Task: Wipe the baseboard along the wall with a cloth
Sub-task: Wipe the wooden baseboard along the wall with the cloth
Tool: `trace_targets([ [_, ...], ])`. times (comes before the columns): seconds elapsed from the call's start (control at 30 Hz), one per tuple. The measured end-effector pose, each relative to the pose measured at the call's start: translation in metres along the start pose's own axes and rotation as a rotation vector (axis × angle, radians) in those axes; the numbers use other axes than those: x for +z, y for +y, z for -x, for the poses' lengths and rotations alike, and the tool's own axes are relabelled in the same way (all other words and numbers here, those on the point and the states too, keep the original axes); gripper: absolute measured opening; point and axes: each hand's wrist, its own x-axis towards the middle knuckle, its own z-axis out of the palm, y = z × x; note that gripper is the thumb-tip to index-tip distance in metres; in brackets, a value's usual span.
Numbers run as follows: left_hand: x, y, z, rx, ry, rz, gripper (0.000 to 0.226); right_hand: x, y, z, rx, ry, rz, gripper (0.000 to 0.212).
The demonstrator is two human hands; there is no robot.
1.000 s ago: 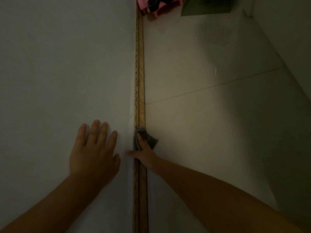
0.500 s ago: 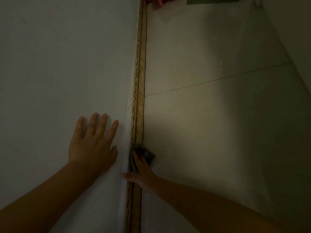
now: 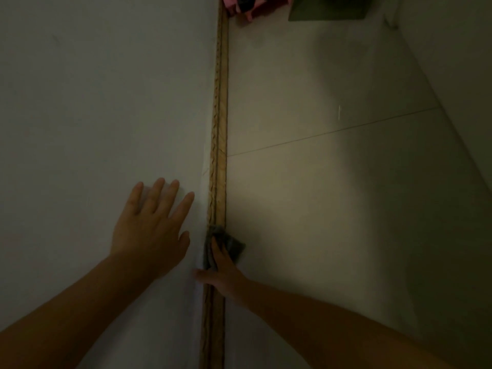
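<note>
A tan wooden baseboard (image 3: 219, 123) runs up the middle of the view, between the white wall on the left and the pale tiled floor on the right. My right hand (image 3: 222, 271) presses a small grey cloth (image 3: 231, 245) against the baseboard. One finger lies straight over the cloth and the thumb is spread out against the wall. My left hand (image 3: 150, 230) rests flat on the wall (image 3: 93, 115), fingers spread, just left of the baseboard and level with the cloth.
The light is dim. A pink and black object (image 3: 246, 5) lies against the baseboard at the far end, beside a dark green mat (image 3: 330, 9). A second wall (image 3: 458, 62) closes the floor in on the right. A tile joint (image 3: 332, 131) crosses the floor.
My right hand slid the cloth along the baseboard toward me, farther from the tile joint, then eased slightly back. My left hand stayed flat on the wall.
</note>
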Motion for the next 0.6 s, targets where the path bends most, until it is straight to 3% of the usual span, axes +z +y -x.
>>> trace_targets([
  [0.17,0.002,0.005,-0.002,-0.004,-0.027,0.000,0.070,0.000,-0.001,0.000,0.024,0.002,0.006,0.106],
  [0.4,0.009,0.014,0.005,0.026,-0.060,-0.018,0.068,0.017,0.020,0.009,0.041,-0.020,-0.019,0.135],
  [0.6,0.001,0.008,0.014,0.043,-0.079,-0.019,0.070,0.019,0.016,0.003,0.044,-0.004,-0.109,0.129],
])
